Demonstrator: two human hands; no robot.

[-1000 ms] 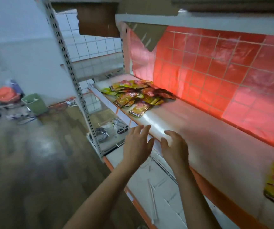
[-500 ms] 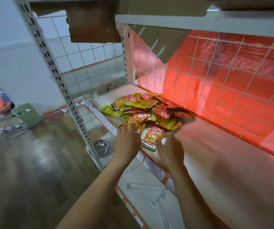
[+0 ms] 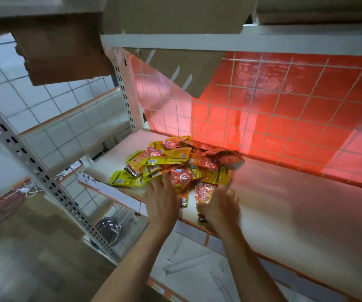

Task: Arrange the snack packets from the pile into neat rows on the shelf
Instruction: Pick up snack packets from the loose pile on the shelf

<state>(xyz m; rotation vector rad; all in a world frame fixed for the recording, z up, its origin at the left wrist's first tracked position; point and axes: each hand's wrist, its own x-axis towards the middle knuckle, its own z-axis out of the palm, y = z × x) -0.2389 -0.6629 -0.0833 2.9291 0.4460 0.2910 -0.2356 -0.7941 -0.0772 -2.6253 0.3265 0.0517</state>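
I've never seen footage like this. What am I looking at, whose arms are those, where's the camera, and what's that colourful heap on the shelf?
No machine here: a person wears a wide-angle camera on the head, looking forward and down, so the two bare arms are their own. The left hand reaches with straight fingers into the pile of snack packets, yellow and red, heaped on a white shelf with a red gridded back wall. The right hand lies over one red packet at the pile's near edge; whether it grips it is unclear. No rows are laid yet.
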